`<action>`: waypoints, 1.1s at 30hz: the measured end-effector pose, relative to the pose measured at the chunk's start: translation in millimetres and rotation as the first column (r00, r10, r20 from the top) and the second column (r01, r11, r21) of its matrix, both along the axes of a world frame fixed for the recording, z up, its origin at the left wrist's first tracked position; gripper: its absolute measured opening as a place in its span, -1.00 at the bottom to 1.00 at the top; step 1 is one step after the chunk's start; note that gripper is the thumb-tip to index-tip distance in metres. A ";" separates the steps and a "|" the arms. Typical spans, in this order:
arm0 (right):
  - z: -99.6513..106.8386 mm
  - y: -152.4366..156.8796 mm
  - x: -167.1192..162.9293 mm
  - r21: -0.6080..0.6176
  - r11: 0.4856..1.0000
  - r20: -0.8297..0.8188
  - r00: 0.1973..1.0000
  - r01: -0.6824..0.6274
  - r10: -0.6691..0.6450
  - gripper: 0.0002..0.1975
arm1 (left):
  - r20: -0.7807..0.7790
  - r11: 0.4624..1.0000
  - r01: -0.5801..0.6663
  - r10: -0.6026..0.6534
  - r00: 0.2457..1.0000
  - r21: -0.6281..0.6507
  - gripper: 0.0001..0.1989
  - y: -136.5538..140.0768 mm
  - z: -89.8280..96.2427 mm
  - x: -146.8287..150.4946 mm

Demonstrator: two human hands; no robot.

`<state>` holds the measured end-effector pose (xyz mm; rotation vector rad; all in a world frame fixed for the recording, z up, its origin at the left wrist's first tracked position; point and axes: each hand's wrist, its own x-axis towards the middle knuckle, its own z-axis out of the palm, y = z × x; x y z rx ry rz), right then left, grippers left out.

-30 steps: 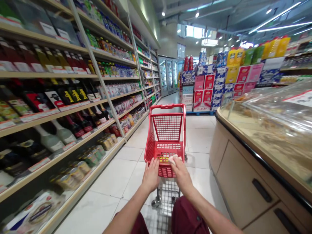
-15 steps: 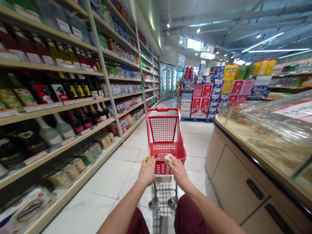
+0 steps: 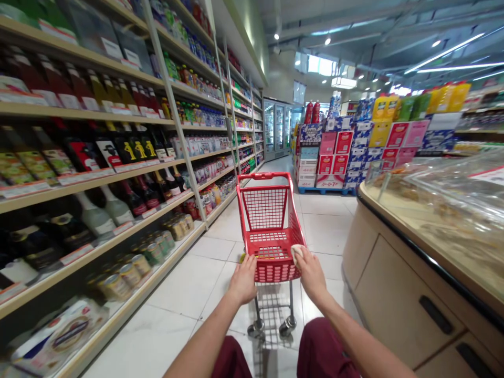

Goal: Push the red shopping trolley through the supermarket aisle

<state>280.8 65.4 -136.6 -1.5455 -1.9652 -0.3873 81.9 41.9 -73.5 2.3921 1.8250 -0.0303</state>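
A small red plastic shopping cart (image 3: 271,239) on grey metal legs with wheels stands on the floor in front of my knees. My left hand (image 3: 242,281) holds the near left corner of its basket rim, fingers curled over the edge. Beside those fingers a bit of something yellow shows, too little to name. My right hand (image 3: 313,270) is closed around a crumpled off-white cloth (image 3: 297,253) and presses it against the near right corner of the rim. Red lattice forms the basket's walls, and nothing is seen lying on its bottom.
Long shelves (image 3: 173,123) of bottles, cans and packs run along the left. On the right is a curved wooden counter (image 3: 405,273) with clear covers. Ahead, stacked drink cartons (image 3: 333,157) stand on a blue pallet (image 3: 323,190), with glass-door fridges (image 3: 275,123) behind.
My right hand has slid the cloth rightward along the near rim to its right corner. My left hand stays at the left corner. The view has turned slightly left.
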 end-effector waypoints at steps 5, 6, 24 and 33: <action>-5.9 -4.7 -31.4 0.037 0.982 0.019 0.982 -0.186 0.186 -0.65 | 0.003 1.000 0.012 -0.012 1.000 -0.004 -0.18 2.3 1.3 2.1; -5.2 -5.0 -33.1 0.030 0.974 0.038 0.974 -0.224 0.223 -0.65 | 0.003 1.000 0.010 -0.010 1.000 -0.006 -0.18 2.4 1.7 2.9; -5.4 -8.6 -5.3 0.046 0.997 -0.104 0.993 0.065 -0.060 -0.62 | -0.020 0.998 -0.039 0.039 0.999 -0.040 -0.11 -9.9 4.3 13.9; -4.0 -9.7 8.2 -0.002 0.994 -0.100 0.989 0.111 -0.110 -0.60 | -0.006 0.998 -0.052 0.051 0.999 -0.040 -0.10 -9.4 0.2 14.8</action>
